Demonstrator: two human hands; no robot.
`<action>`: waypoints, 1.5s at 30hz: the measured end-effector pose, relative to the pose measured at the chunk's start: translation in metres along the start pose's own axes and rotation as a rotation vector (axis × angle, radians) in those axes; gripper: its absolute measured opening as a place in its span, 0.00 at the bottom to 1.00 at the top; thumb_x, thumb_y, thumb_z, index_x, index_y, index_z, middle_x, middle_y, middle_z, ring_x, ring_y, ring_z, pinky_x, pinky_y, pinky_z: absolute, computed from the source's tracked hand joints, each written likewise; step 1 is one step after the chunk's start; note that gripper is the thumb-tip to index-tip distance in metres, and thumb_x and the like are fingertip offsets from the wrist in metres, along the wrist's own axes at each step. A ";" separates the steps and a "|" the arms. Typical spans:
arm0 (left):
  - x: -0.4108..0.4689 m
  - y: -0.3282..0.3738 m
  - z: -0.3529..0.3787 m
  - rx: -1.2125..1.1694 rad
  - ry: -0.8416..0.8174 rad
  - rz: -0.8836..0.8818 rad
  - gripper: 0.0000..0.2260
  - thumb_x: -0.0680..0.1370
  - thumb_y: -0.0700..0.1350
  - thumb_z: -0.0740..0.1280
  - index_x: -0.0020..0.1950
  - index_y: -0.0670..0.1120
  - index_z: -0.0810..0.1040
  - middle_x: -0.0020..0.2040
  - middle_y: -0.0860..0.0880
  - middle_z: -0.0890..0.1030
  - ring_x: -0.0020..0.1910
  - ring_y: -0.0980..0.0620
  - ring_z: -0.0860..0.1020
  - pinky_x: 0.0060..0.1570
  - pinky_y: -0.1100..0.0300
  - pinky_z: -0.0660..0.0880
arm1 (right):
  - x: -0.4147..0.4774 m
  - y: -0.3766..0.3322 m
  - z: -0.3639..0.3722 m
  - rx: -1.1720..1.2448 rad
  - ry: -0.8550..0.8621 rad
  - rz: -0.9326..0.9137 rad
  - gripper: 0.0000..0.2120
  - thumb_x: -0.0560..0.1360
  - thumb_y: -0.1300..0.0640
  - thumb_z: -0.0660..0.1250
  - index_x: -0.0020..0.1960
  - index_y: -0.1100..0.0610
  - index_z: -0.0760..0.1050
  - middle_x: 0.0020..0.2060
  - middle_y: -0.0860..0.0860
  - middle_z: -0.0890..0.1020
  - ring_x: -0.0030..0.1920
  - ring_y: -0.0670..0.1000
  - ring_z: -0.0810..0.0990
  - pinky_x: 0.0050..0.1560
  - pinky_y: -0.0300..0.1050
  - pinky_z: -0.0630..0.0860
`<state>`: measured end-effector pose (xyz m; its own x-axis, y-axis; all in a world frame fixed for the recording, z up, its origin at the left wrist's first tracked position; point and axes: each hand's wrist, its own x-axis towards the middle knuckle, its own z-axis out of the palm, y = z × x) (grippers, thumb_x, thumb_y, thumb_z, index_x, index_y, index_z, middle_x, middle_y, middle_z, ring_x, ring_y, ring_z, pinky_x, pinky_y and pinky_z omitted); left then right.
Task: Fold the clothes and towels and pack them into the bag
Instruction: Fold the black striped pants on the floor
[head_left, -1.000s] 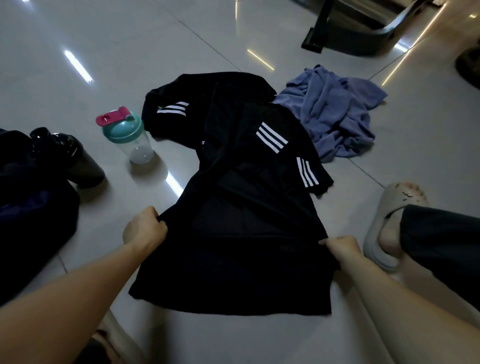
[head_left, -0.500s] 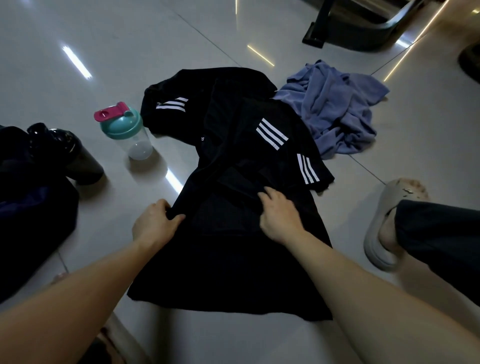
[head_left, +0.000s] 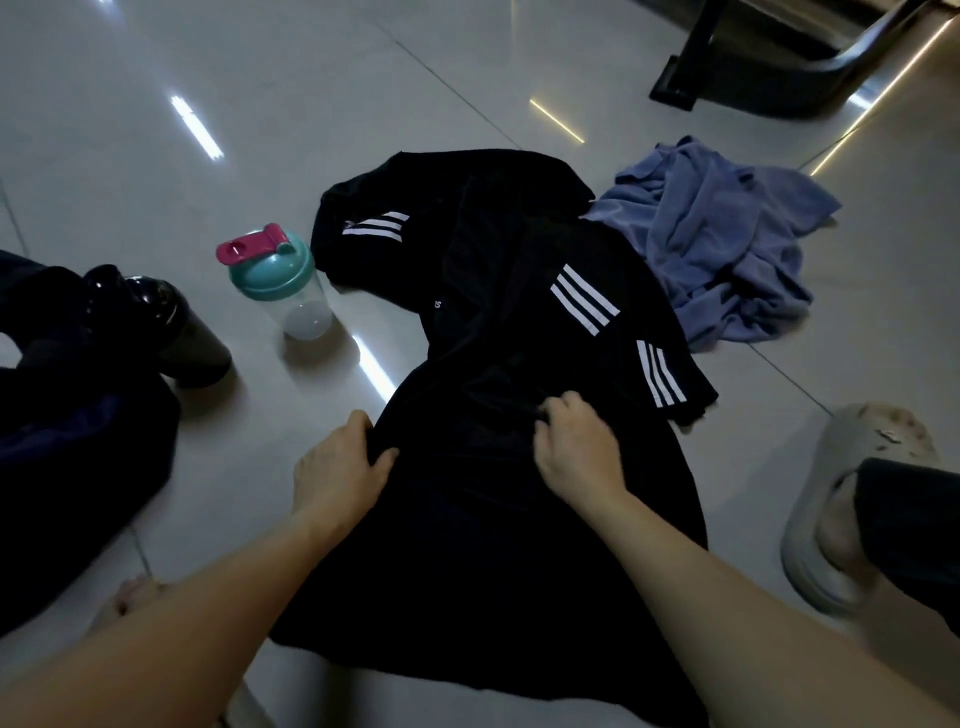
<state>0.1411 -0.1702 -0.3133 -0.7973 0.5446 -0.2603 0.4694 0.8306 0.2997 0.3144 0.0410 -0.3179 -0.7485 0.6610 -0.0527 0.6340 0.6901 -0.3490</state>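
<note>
A black shirt (head_left: 483, 545) with white triple stripes lies spread on the tiled floor in front of me. More black striped clothing (head_left: 467, 208) is bunched behind it. My left hand (head_left: 332, 467) grips the shirt's left edge, fingers curled into the fabric. On the shirt's middle, my right hand (head_left: 576, 447) pinches a fold of the cloth. Crumpled at the back right is a blue towel (head_left: 727, 234). The dark bag (head_left: 67, 441) sits at the left edge.
A clear shaker bottle (head_left: 280, 280) with a teal and pink lid stands left of the clothes. A black bottle (head_left: 156, 322) lies against the bag. My foot in a grey slipper (head_left: 852, 499) is at the right. Dark furniture legs (head_left: 685, 67) stand far back.
My right hand left the shirt's right edge and moved to its middle, where it now pinches the fabric. My left hand shifted slightly right along the left edge, still holding it.
</note>
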 end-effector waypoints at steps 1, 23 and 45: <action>-0.005 -0.002 0.001 0.019 -0.020 -0.025 0.13 0.79 0.58 0.66 0.51 0.49 0.70 0.44 0.51 0.77 0.44 0.45 0.78 0.41 0.52 0.72 | 0.012 -0.018 0.000 0.168 -0.094 0.032 0.10 0.80 0.52 0.62 0.54 0.57 0.78 0.50 0.52 0.78 0.48 0.55 0.78 0.49 0.51 0.75; -0.042 -0.003 -0.014 -0.371 -0.037 -0.031 0.09 0.77 0.47 0.67 0.39 0.47 0.71 0.32 0.50 0.77 0.32 0.51 0.77 0.33 0.53 0.73 | 0.214 -0.068 -0.110 1.109 0.140 0.522 0.03 0.75 0.62 0.66 0.48 0.60 0.75 0.37 0.55 0.78 0.32 0.53 0.76 0.34 0.40 0.73; -0.006 -0.053 -0.120 -0.383 -0.366 -0.175 0.04 0.78 0.42 0.73 0.50 0.42 0.82 0.42 0.45 0.84 0.41 0.48 0.83 0.35 0.63 0.76 | 0.237 -0.140 -0.256 1.475 0.294 0.488 0.06 0.80 0.60 0.58 0.54 0.62 0.66 0.39 0.54 0.74 0.37 0.52 0.73 0.43 0.46 0.74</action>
<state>0.0758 -0.2321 -0.2179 -0.6348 0.4641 -0.6178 0.1159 0.8477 0.5177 0.0980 0.1763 -0.0423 -0.3639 0.8773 -0.3130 -0.0770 -0.3632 -0.9285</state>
